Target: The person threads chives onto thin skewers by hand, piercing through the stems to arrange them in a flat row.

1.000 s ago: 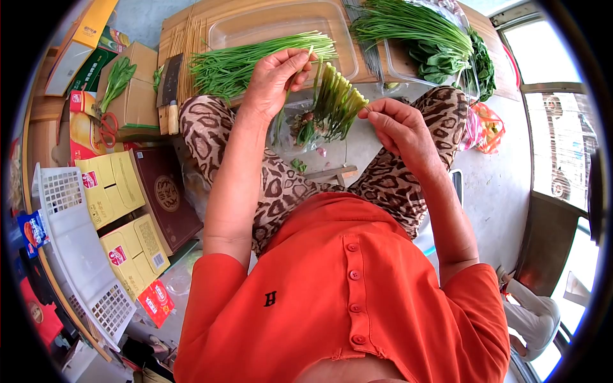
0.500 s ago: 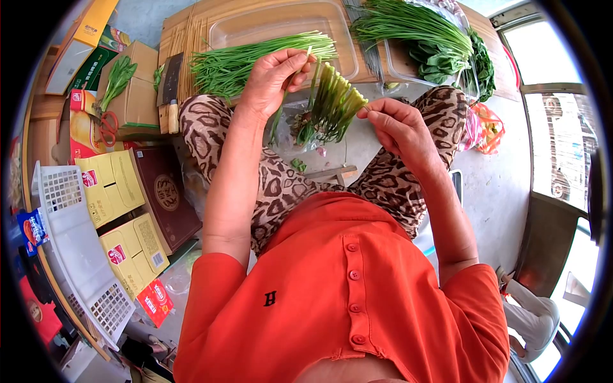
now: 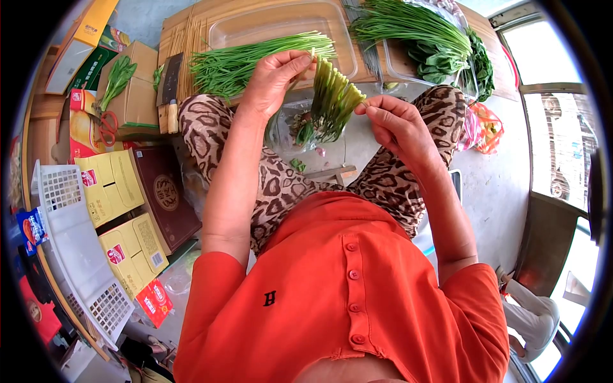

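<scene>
A row of green chives [image 3: 335,102] hangs side by side between my hands, their cut ends lined up along a thin skewer that is mostly hidden. My left hand [image 3: 279,76] is closed at the upper left end of the row, thumb and forefinger pinching a chive whose pale tip shows. At the lower right end, my right hand [image 3: 397,124] pinches the skewer's end. Beyond my left hand, a pile of loose chives [image 3: 255,60] lies across a clear plastic tray [image 3: 287,16] on the wooden table.
Wooden skewers [image 3: 189,41] and a cleaver [image 3: 170,80] lie at the table's left. Thin metal skewers [image 3: 365,45] lie mid-table. More chives [image 3: 415,29] and leafy greens [image 3: 440,60] fill the right side. Red-handled scissors [image 3: 108,127] and boxes [image 3: 112,188] stand at left.
My left hand has shifted slightly right, to the end of the row, with the chive now against the others. The hanging row has swung a little left. My right hand has barely moved.
</scene>
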A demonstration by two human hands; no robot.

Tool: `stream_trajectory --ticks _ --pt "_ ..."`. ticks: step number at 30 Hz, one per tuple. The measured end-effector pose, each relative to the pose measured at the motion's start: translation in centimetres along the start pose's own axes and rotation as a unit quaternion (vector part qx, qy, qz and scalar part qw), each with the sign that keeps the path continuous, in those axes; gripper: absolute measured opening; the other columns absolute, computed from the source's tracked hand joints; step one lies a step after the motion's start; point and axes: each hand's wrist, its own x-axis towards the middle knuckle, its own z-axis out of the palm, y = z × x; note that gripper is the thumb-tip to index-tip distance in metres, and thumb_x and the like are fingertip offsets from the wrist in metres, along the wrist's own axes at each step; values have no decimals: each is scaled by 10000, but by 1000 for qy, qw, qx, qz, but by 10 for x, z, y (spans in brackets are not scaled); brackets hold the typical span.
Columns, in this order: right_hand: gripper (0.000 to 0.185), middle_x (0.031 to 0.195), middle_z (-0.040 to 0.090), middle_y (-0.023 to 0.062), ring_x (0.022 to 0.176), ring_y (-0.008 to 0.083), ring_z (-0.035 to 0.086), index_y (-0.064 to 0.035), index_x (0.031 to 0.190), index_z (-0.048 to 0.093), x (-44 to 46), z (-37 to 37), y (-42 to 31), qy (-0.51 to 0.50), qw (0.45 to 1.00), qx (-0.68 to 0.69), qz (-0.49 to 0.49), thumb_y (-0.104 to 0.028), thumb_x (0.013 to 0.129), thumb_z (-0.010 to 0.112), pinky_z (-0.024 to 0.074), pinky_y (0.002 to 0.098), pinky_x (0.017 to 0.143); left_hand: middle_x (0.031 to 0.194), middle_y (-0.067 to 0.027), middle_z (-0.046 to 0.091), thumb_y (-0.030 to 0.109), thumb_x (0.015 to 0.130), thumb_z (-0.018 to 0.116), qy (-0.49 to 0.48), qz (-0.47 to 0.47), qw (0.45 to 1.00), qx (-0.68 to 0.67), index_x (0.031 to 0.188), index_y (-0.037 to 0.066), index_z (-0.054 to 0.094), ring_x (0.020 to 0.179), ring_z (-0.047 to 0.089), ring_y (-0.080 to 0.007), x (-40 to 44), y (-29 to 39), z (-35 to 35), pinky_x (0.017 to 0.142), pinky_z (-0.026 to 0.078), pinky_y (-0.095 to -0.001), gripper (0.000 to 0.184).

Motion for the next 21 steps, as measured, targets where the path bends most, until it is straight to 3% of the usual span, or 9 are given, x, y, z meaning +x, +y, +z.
stream_trajectory --ticks 1,4,11,21 --pt "177 551 375 -85 461 6 317 -25 980 620 0 0 -1 -1 1000 9 3 -165 944 517 212 163 398 949 -62 677 112 878 625 14 23 1000 13 994 32 666 847 612 -120 1 -2 0 752 488 -244 146" --pt "192 529 384 -67 428 21 295 -15 993 626 1 0 -1 -6 1000 20 4 -156 946 505 209 182 394 935 -42 682 101 855 657 -19 23 999 -42 1027 13 670 831 604 -92 2 -7 -2 790 463 -225 193" --pt "193 526 383 -62 427 22 291 -10 989 624 1 -4 2 -14 999 39 3 -149 949 496 209 181 393 925 -35 674 119 839 677 -31 20 999 10 1032 25 667 820 605 -98 -1 -4 -2 759 480 -234 215" --pt "201 544 399 -55 435 24 309 -7 990 615 -6 -4 -5 -19 998 46 23 -163 951 495 227 174 398 916 -12 656 120 839 675 -77 -37 996 -16 929 69 658 830 593 -107 2 -2 -1 760 473 -253 105"
